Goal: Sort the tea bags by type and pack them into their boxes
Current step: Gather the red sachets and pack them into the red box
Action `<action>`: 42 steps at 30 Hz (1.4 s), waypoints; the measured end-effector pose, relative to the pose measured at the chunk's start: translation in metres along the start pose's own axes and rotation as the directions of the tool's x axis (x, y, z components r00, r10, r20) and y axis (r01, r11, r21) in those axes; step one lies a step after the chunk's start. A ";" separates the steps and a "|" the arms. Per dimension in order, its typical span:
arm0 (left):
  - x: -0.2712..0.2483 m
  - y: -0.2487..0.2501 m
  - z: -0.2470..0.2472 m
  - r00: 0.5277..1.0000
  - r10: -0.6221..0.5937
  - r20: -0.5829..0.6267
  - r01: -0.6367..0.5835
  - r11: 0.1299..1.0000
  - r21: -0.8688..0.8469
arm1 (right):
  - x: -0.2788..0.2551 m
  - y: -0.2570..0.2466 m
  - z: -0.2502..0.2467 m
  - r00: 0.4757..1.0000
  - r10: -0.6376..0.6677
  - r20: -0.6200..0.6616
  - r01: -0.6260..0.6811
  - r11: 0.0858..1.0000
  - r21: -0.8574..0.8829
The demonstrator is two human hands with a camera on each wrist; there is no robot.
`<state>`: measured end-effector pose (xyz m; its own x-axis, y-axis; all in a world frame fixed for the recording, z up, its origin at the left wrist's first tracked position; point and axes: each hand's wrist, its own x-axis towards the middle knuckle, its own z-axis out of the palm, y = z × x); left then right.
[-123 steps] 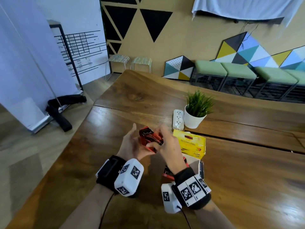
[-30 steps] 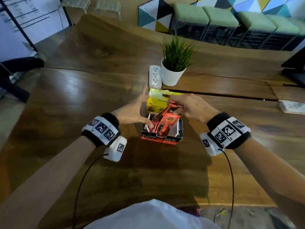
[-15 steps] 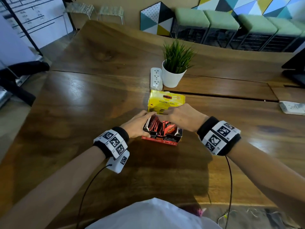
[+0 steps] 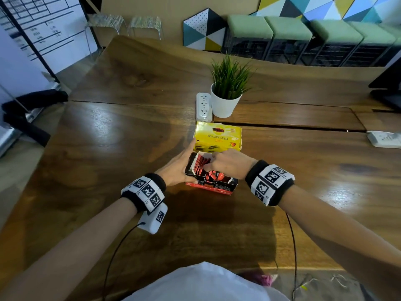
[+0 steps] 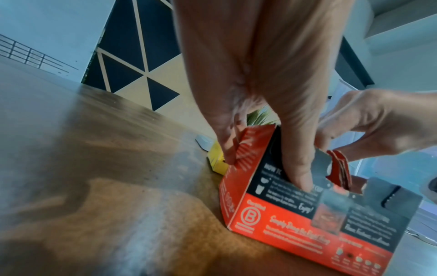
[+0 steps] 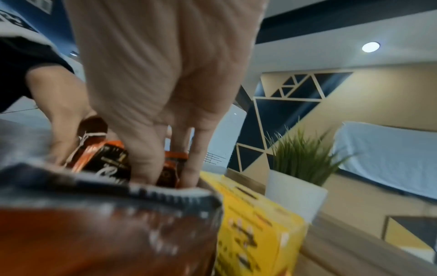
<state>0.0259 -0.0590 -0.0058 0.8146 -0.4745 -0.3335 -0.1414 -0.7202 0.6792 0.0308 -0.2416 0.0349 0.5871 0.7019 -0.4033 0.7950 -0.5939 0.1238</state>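
Observation:
A red and black tea box [image 4: 211,187] stands open on the wooden table, with several red tea bags [image 4: 200,165] upright inside. My left hand [image 4: 178,168] grips its left end; the thumb lies on the near face of the box [image 5: 283,214] and the fingers wrap the end. My right hand [image 4: 227,165] reaches down into the box from above. In the right wrist view its thumb and fingers [image 6: 141,158] pinch red tea bags [image 6: 172,166] inside the box; the fingertips are hidden below the rim. A yellow tea box [image 4: 218,137] lies just behind, touching the red one.
A potted green plant [image 4: 226,92] and a white power strip [image 4: 203,107] stand behind the yellow box. A second white power strip [image 4: 384,139] lies at the right edge. A dark monitor base [image 4: 388,92] sits at the far right.
A second ago my right hand held a bunch of red tea bags above the box; it has lowered them inside. My left hand went from lying open beside the box to gripping its left end.

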 end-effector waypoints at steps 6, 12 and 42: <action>-0.002 -0.001 0.006 0.998 -0.032 -0.057 0.029 0.998 -0.050 | -0.003 0.001 0.016 0.999 0.014 -0.048 -0.007 0.989 0.145; 0.002 -0.001 0.000 1.000 -0.002 0.014 0.001 0.996 0.087 | 0.011 0.004 0.008 0.994 -0.044 0.097 0.039 0.998 0.050; -0.010 -0.024 0.003 0.997 -0.078 -0.029 0.070 0.975 -0.213 | -0.044 0.031 0.044 0.621 0.696 -0.359 -0.119 0.537 0.835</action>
<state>0.0198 -0.0387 -0.0202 0.8394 -0.4019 -0.3660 0.0390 -0.6271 0.7779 0.0227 -0.3081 0.0163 0.9732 0.1637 0.1615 0.2296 -0.7307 -0.6429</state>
